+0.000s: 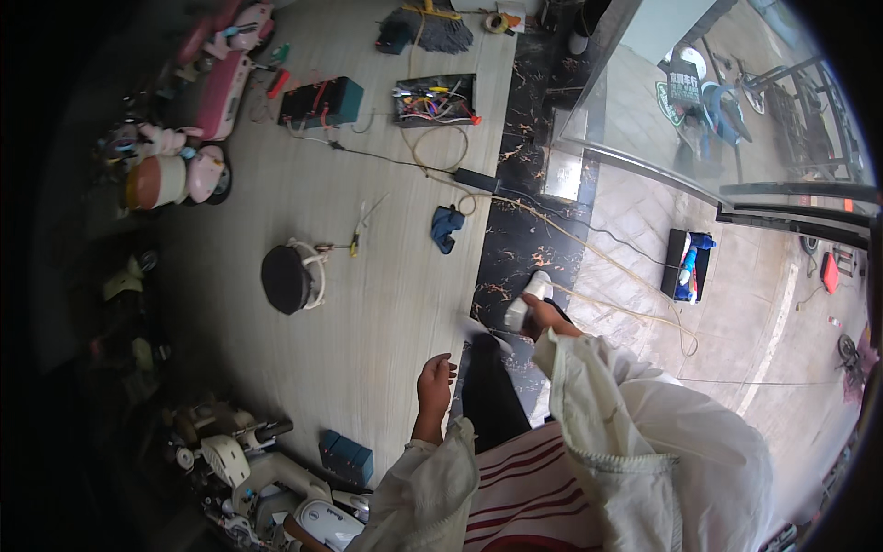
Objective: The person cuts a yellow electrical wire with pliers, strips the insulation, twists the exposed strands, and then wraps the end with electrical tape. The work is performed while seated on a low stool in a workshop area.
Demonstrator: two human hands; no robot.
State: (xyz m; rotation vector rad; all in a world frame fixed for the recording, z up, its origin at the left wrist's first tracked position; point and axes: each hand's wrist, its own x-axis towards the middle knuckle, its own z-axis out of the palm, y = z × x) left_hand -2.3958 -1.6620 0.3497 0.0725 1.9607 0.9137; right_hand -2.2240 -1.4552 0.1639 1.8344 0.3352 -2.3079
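Observation:
My left hand [436,385] hangs over the pale floor beside my dark trouser leg [492,386]. Its fingers are loosely bent and a little apart, with nothing seen in them. Further right, my right hand [549,318] hangs above one of my white shoes [526,302]. Its fingers are partly hidden, and I cannot make out whether it holds anything. Both arms wear loose, pale sleeves. Ahead on the floor lies a crumpled blue cloth [446,228]. A round black-topped stool [287,279] stands to the left, with a yellow-handled tool [355,243] beside it.
Cables [589,241] cross the dark threshold strip [515,216]. Ahead are an open tool box [435,99], a battery pack [322,102] and a mop head [432,32]. Scooters [221,101] line the left. A glass door [681,101] and a black box [688,267] are at right.

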